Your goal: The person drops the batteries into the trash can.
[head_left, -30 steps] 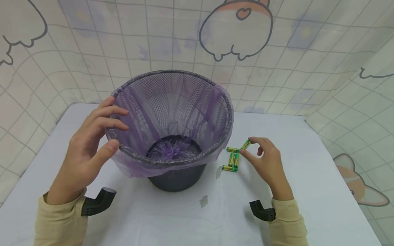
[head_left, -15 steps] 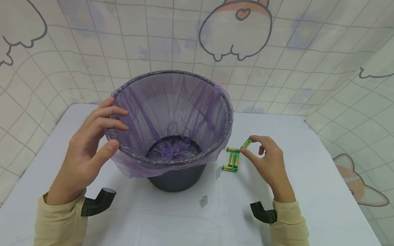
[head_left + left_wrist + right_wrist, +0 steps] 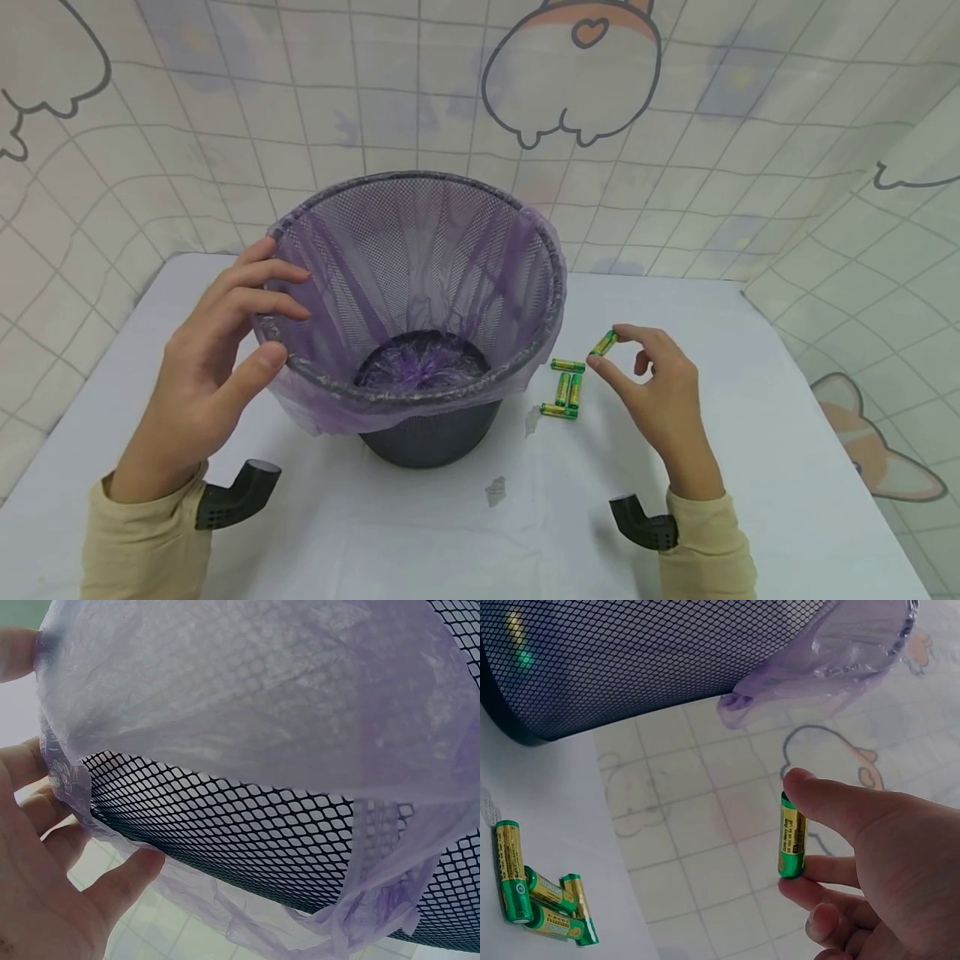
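— Battery (image 3: 603, 342) — where is it?
— Pinched between thumb and forefinger of the right hand (image 3: 660, 392), lifted just right of the bin (image 3: 411, 250); four more batteries (image 3: 564, 390) lie beside the bin's base.
— And the left hand (image 3: 213, 367)?
— Fingers curled over the bin's rim, gripping it.

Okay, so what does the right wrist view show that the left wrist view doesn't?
Only the right wrist view shows the right hand pinching one green battery end to end, off the table, and four more batteries lying on the white table. Only the left wrist view shows the left hand, its thumb and fingers at the bin's rim. Both show the black mesh wastebasket and its purple bag liner folded over the rim.
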The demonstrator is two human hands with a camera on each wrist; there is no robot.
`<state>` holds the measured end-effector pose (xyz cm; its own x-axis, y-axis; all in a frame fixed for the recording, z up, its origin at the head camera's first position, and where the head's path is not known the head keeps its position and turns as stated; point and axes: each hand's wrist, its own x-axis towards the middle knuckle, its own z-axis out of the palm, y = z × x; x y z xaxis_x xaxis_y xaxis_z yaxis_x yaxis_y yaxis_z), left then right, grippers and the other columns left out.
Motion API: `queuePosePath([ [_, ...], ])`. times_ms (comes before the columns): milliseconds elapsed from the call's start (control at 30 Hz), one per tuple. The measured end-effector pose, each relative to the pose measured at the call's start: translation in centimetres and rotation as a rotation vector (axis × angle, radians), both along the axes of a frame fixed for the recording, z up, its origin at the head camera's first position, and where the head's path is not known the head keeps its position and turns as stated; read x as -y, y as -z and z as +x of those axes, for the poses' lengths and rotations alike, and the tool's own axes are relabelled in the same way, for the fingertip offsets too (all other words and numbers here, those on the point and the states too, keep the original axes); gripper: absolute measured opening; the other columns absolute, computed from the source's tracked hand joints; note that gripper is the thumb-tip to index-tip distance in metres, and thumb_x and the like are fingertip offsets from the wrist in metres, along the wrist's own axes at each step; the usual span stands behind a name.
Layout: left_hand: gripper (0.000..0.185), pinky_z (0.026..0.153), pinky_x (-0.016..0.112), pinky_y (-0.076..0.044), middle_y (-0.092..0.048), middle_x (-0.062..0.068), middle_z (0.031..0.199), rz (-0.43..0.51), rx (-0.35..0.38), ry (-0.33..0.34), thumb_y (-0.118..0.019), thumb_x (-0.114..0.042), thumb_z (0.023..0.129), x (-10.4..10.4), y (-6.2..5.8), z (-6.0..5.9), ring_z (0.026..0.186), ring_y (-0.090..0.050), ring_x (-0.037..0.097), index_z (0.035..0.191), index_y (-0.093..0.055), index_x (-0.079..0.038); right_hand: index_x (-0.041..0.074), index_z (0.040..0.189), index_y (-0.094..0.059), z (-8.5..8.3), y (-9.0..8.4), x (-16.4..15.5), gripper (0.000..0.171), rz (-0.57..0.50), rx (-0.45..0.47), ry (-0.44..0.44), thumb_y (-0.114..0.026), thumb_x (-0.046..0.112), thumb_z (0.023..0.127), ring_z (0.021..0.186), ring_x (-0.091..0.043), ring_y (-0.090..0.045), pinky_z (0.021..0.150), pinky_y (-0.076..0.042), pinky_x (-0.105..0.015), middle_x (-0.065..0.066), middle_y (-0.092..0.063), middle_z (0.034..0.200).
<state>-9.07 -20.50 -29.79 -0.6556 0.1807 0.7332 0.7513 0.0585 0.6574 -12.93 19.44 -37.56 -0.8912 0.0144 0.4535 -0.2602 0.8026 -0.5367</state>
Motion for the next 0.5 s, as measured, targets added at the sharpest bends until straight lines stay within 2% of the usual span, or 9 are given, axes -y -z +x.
queuePosePath([
  [133, 0.015, 0.120, 0.031, -0.031, -0.055, 0.016, 0.128, 0.001, 0.006, -0.001, -0.056, 0.003, 0.088, -0.01, -0.03, 0.03, 0.145, -0.022, 0.038, 0.100, -0.061, 0.011, 0.006, 0.117, -0.066, 0.10, -0.24, -0.05, 0.046, -0.028, -0.024, 0.015, -0.082, 0.020, 0.076, 0.072, -0.014, -0.038, 0.063, -0.028, -0.022, -0.008, -0.057, 0.089],
  [500, 0.015, 0.122, 0.033, -0.029, -0.056, 0.015, 0.127, -0.006, -0.018, -0.012, -0.056, 0.000, 0.089, -0.05, 0.04, -0.05, 0.145, -0.025, 0.038, 0.099, -0.061, 0.010, 0.006, 0.115, -0.067, 0.39, -0.97, -0.09, 0.044, -0.059, -0.067, -0.003, -0.083, 0.016, 0.075, 0.070, -0.013, -0.039, 0.064, -0.029, -0.020, -0.008, -0.062, 0.094],
])
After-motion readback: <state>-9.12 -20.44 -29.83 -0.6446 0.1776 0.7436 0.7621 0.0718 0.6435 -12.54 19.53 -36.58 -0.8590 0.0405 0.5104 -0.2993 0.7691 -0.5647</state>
